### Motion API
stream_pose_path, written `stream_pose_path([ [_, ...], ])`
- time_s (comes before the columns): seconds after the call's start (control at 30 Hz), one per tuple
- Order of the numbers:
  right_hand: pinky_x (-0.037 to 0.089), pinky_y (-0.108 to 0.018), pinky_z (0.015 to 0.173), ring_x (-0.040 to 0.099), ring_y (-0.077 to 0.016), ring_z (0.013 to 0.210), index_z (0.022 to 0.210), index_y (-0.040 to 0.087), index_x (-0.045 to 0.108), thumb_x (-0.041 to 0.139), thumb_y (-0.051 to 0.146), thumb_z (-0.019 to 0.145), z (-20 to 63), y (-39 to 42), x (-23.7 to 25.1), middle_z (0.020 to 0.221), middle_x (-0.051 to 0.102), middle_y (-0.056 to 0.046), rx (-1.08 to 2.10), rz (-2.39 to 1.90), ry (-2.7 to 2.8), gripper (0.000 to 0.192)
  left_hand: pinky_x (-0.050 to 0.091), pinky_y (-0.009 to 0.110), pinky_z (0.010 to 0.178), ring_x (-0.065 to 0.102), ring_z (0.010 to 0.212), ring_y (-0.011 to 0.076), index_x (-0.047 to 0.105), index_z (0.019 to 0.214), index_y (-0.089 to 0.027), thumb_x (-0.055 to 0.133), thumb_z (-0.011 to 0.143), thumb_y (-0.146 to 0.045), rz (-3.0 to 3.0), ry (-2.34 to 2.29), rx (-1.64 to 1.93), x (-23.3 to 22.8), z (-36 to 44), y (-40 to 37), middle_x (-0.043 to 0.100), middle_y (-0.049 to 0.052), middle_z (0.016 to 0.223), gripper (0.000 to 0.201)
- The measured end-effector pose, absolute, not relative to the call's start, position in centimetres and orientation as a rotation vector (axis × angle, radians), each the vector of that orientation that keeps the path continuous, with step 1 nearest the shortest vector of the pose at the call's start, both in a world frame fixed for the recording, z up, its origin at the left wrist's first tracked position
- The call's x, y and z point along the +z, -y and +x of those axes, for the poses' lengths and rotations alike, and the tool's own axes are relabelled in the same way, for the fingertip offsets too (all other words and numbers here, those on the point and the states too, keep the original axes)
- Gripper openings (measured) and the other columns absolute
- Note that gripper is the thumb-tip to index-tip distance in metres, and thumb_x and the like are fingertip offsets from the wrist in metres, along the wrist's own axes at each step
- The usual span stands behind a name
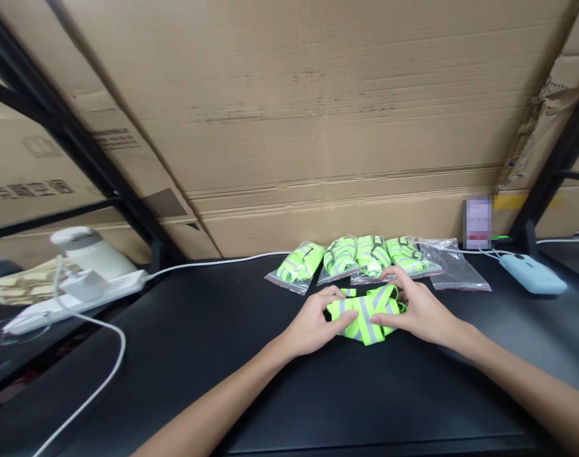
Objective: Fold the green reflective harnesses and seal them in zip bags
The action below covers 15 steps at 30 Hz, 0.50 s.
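On the smooth black tabletop [223,400], near the middle of the head view, the left hand [314,322] and right hand [420,312] clamp lightly on opposite sides of a folded bundle of fluorescent yellow-green fabric webbing [364,317]. It looks light, soft and apt to spring loose, best held at both ends. Silver-grey stripes line its crossing bands; behind lie four clear plastic packets of similar webbing [372,255].

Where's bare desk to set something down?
Free: black tabletop between looping white cable and left hand; smaller patch between right forearm and light-blue rounded device. Crowded: rear middle, four clear plastic bags of neon-green reflective straps.
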State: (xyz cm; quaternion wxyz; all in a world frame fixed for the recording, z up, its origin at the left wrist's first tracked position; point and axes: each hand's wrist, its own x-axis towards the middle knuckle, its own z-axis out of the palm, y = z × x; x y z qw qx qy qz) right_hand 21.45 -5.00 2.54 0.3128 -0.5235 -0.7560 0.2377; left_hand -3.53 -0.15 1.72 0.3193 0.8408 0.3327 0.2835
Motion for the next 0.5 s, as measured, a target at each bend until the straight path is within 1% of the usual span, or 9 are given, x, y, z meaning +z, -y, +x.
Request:
stream_pose_path([
  [0.1,0.053,-0.041,0.083,0.066,-0.0270,0.099,0.126,0.026,0.050,0.073,0.057,0.085,21.7,4.9,2.5,0.118,0.065,-0.007,0.460,-1.359,2.111,0.057,0.046,0.030,0.078,0.056,0.085,0.0193,0.064,0.074,-0.016,0.061,0.092,-0.043,2.182,-0.902,0.752,1.4,-3.3,0.0,0.057,0.005,0.092,0.034],
  [0.17,0.052,-0.045,0.093,0.063,-0.0297,0.113,0.130,0.026,0.051,0.075,0.055,0.084,21.9,4.8,2.5,0.130,0.061,-0.010,0.304,-1.289,2.183,0.059,0.046,0.031,0.080,0.056,0.086,0.0196,0.063,0.073,-0.016,0.061,0.092,-0.044,2.174,-0.908,0.762,1.2,-3.2,0.0,0.057,0.005,0.093,0.034],
  [0.27,0.046,-0.048,0.104,0.053,-0.0319,0.128,0.140,0.023,0.049,0.076,0.053,0.085,21.9,4.9,2.3,0.137,0.054,-0.014,0.089,-1.114,2.294,0.068,0.045,0.031,0.082,0.055,0.088,0.0200,0.062,0.073,-0.016,0.061,0.092,-0.045,2.196,-0.900,0.765,1.1,-3.2,-0.1,0.057,0.005,0.090,0.035],
  [0.33,0.045,-0.049,0.105,0.052,-0.0325,0.128,0.141,0.021,0.051,0.075,0.056,0.085,21.6,5.0,2.0,0.136,0.055,-0.015,0.019,-1.008,2.393,0.070,0.044,0.031,0.080,0.054,0.085,0.0193,0.062,0.072,-0.016,0.059,0.094,-0.047,2.218,-0.874,0.733,1.3,-3.4,-0.3,0.057,0.004,0.085,0.038],
  [0.4,0.047,-0.047,0.102,0.055,-0.0312,0.121,0.141,0.021,0.052,0.074,0.056,0.085,21.2,5.2,1.8,0.129,0.060,-0.013,0.009,-0.959,2.467,0.070,0.043,0.029,0.074,0.052,0.077,0.0173,0.061,0.067,-0.016,0.058,0.094,-0.052,2.223,-0.814,0.623,1.5,-3.8,-0.7,0.055,0.002,0.077,0.045],
  [0.43,0.048,-0.046,0.100,0.057,-0.0301,0.117,0.140,0.020,0.053,0.074,0.054,0.086,21.0,5.2,1.7,0.125,0.062,-0.012,0.013,-0.957,2.486,0.067,0.043,0.028,0.071,0.051,0.072,0.0163,0.060,0.064,-0.016,0.055,0.095,-0.055,2.204,-0.785,0.558,1.7,-4.0,-1.1,0.054,0.002,0.073,0.050],
  [0.5,0.049,-0.043,0.097,0.058,-0.0284,0.112,0.138,0.020,0.055,0.075,0.045,0.089,20.7,5.3,1.5,0.120,0.063,-0.011,0.015,-0.966,2.501,0.058,0.043,0.028,0.067,0.050,0.067,0.0155,0.062,0.062,-0.016,0.042,0.099,-0.062,2.115,-0.756,0.456,1.9,-4.5,-2.1,0.056,0.002,0.069,0.062],
])
